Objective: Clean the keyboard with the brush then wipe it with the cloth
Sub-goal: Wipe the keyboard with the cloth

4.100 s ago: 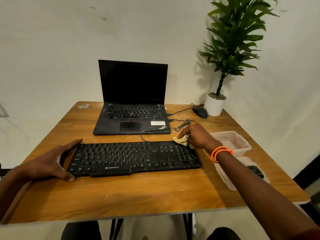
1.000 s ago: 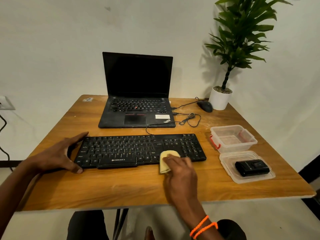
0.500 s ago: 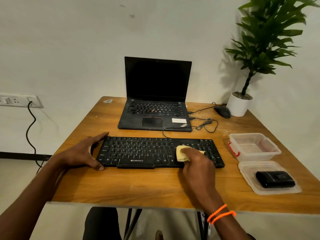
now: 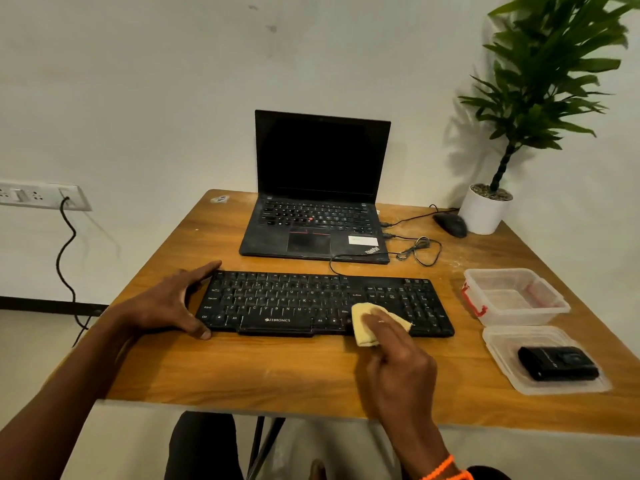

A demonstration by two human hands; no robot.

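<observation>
Our right hand [image 4: 391, 344] presses the yellow cloth [image 4: 367, 323] down with its fingers, and the cloth sits on the near edge of the black keyboard [image 4: 311, 303], a bit right of the middle, hanging over onto the table [image 4: 277, 372]. Our left hand [image 4: 166, 303] is spread open round the left end of the keyboard, thumb at the front corner and fingers at the back, to keep it from sliding. We think we are on the wiping step. To do it well, we should push gently, go slowly row by row, and hold the left end firmly. Off to the right are a clear box [image 4: 512, 296] and its lid [image 4: 540, 358] with a small black thing on it; we cannot tell if that is the brush.
</observation>
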